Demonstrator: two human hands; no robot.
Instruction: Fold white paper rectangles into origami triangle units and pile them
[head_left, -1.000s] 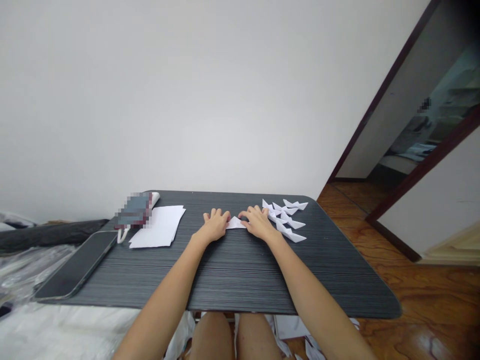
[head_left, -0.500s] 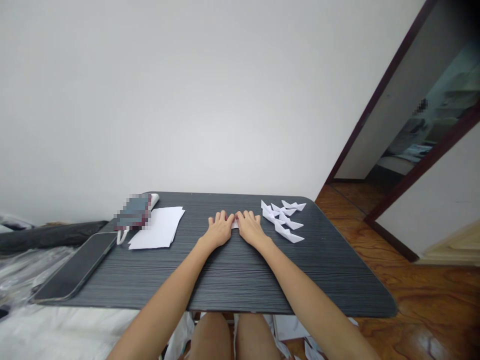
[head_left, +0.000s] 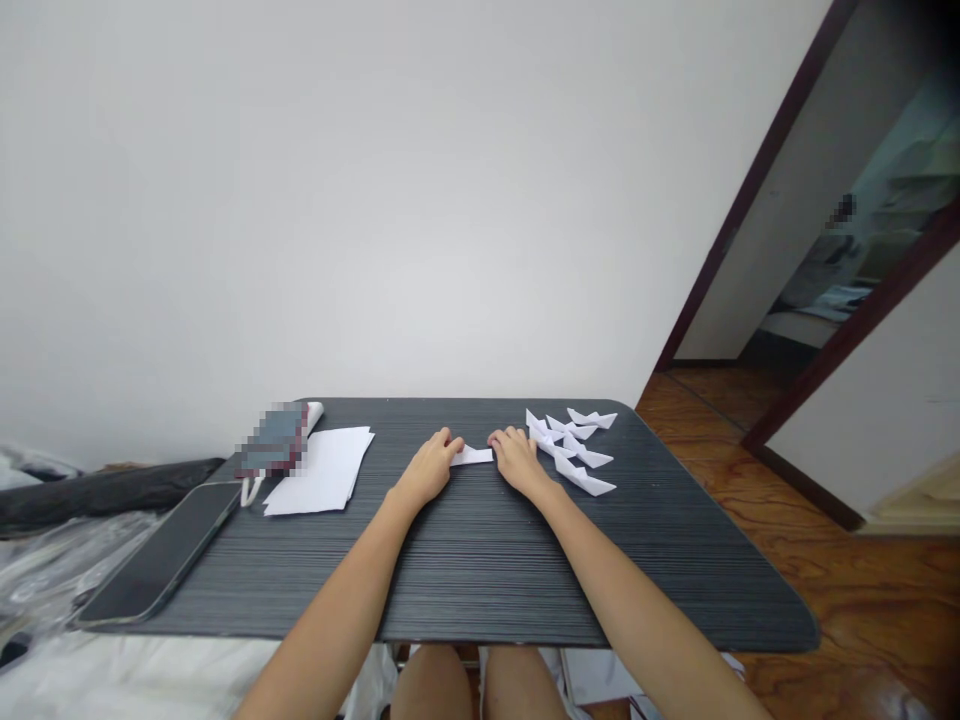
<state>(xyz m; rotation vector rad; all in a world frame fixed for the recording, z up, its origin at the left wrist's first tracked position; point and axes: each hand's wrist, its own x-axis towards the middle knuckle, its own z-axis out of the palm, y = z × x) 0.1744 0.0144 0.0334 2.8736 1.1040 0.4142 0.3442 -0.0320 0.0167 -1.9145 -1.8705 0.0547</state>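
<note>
A small folded white paper piece (head_left: 472,456) lies flat on the dark striped table (head_left: 465,560), near its far edge. My left hand (head_left: 427,468) rests on the paper's left end, fingers together and pressing down. My right hand (head_left: 516,458) presses the paper's right end in the same way. Just right of my right hand sit several finished white paper boats (head_left: 574,447) in a loose cluster.
A stack of white sheets (head_left: 322,468) lies at the left, with a blurred booklet (head_left: 274,438) behind it and a black phone (head_left: 161,550) at the table's left edge. Wooden floor (head_left: 847,560) and a doorway lie to the right. Paper scraps lie under the table.
My hands, pressed close together over the paper half a second ago, have slid apart, uncovering the folded piece between them. The view has tilted slightly.
</note>
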